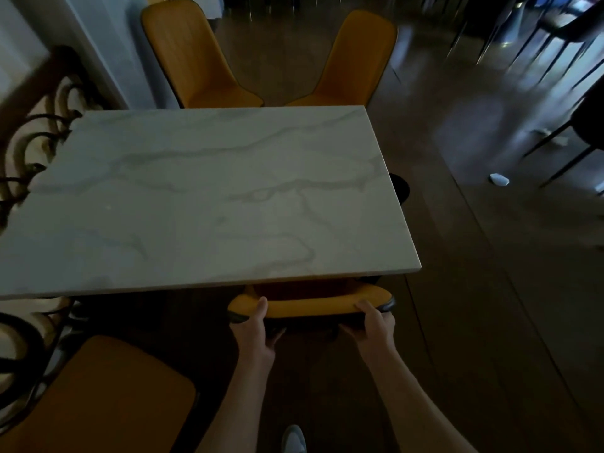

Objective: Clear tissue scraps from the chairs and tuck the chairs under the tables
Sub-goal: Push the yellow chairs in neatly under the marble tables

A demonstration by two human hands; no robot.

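A white marble table [209,197] fills the middle of the view. An orange chair [313,302] stands at its near right side, its seat under the tabletop and only the top of its backrest showing. My left hand [256,328] grips the backrest's left end. My right hand [376,325] grips its right end. A second orange chair [104,397] stands pulled out at the near left, its seat bare. Two more orange chairs [192,57] [356,60] stand at the far side, seats partly under the table. A white tissue scrap [499,179] lies on the dark floor to the right.
An ornate metal railing [39,132] runs along the table's left side. Dark chairs with thin black legs [562,53] stand at the far right. A wall [98,44] rises at the far left. My shoe [293,439] shows at the bottom edge.
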